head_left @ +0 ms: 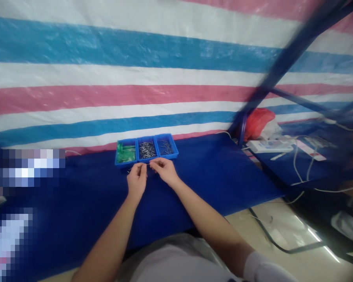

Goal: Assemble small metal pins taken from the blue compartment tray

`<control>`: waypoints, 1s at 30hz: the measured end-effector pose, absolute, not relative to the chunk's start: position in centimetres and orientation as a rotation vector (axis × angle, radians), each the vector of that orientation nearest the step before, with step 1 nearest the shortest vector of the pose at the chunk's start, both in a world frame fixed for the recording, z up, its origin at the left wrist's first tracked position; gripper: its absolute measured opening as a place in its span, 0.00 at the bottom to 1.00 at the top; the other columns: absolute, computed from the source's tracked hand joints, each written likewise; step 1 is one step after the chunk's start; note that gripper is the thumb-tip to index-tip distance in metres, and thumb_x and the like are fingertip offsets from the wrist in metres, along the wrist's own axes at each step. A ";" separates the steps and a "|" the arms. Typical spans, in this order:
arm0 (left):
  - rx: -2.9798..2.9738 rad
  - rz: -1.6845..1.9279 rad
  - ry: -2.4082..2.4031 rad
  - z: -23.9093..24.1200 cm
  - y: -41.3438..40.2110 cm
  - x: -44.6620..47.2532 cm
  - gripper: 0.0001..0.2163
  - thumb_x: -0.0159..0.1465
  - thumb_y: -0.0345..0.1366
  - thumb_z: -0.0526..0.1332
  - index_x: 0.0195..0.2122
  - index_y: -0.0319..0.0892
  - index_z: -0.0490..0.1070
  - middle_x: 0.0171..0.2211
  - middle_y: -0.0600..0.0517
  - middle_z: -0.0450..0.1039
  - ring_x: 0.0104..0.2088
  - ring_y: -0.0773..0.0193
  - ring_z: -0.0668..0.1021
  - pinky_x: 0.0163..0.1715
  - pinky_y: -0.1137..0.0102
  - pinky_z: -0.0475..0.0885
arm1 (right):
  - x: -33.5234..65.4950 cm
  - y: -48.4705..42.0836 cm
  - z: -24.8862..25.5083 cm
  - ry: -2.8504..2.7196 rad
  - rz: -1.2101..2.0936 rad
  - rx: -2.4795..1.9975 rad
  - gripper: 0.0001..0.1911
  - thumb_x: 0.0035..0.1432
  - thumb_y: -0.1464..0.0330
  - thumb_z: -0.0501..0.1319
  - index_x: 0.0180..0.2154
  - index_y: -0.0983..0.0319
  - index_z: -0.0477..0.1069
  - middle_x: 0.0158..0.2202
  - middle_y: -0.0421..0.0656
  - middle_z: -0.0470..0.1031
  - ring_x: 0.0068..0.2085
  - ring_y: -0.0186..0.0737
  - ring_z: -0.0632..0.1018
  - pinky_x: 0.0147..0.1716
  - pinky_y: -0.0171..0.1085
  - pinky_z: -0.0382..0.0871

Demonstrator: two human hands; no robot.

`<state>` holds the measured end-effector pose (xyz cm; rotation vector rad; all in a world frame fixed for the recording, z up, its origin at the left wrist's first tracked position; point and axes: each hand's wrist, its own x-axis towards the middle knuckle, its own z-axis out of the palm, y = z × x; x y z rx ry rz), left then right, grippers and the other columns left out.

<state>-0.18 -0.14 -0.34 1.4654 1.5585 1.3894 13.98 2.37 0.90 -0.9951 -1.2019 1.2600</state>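
Observation:
My left hand [137, 179] and my right hand [164, 170] meet over the blue table cover [85, 196], just in front of three small blue trays. Both hands have their fingers pinched together, and what they pinch is too small to make out. The left tray [125, 153] holds green parts. The middle tray [147, 149] holds several thin metal pins. The right tray [166, 147] holds several darker metal pieces. The trays stand side by side against the striped tarpaulin wall.
A striped blue, white and pink tarpaulin [135, 78] hangs behind the table. At the right, a dark blue metal frame [285, 55], a red plastic bag [257, 121], a white power strip [269, 145] and loose cables [300, 172] lie on a second blue surface.

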 end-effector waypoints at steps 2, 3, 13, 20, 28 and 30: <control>1.457 1.391 1.546 -0.3 -0.1 -0.2 0.15 0.65 0.49 0.60 0.44 0.43 0.73 0.23 0.56 0.72 0.22 0.67 0.74 0.26 0.72 0.69 | 14.0 2.3 0.9 -1.200 1.260 -0.998 0.16 0.52 0.56 0.69 0.36 0.62 0.79 0.31 0.44 0.80 0.30 0.39 0.78 0.27 0.36 0.71; 1.465 1.386 1.551 -0.3 -0.1 -0.2 0.15 0.65 0.49 0.60 0.45 0.43 0.73 0.23 0.56 0.72 0.22 0.67 0.74 0.26 0.72 0.69 | 14.0 2.3 0.9 -1.203 1.258 -0.997 0.16 0.52 0.56 0.69 0.36 0.62 0.79 0.31 0.44 0.80 0.31 0.39 0.78 0.27 0.36 0.71; 1.482 1.377 1.543 -0.5 -0.1 -0.2 0.13 0.65 0.47 0.60 0.44 0.44 0.72 0.23 0.56 0.71 0.23 0.66 0.76 0.27 0.72 0.70 | 14.1 2.3 1.1 -1.173 1.254 -0.997 0.18 0.51 0.54 0.69 0.35 0.62 0.79 0.30 0.44 0.79 0.30 0.38 0.77 0.28 0.36 0.72; 1.546 1.376 1.599 -0.8 0.1 -0.2 0.13 0.67 0.47 0.58 0.42 0.43 0.72 0.24 0.55 0.73 0.23 0.66 0.75 0.27 0.72 0.69 | 14.1 2.4 1.1 -1.170 1.252 -1.007 0.18 0.50 0.54 0.70 0.35 0.62 0.79 0.31 0.44 0.80 0.30 0.38 0.77 0.28 0.36 0.72; 1.581 1.357 1.615 -0.7 0.1 -0.2 0.14 0.69 0.48 0.55 0.40 0.43 0.72 0.23 0.55 0.72 0.22 0.66 0.75 0.27 0.72 0.68 | 14.2 2.5 0.9 -1.187 1.246 -1.014 0.17 0.51 0.55 0.69 0.35 0.61 0.79 0.30 0.44 0.80 0.29 0.38 0.77 0.27 0.35 0.71; 1.604 1.358 1.633 -0.5 0.0 -0.2 0.15 0.69 0.48 0.54 0.37 0.43 0.72 0.21 0.55 0.71 0.22 0.66 0.74 0.27 0.72 0.68 | 14.1 2.4 0.8 -1.203 1.242 -1.014 0.17 0.51 0.55 0.69 0.35 0.62 0.79 0.30 0.44 0.80 0.29 0.38 0.77 0.27 0.35 0.71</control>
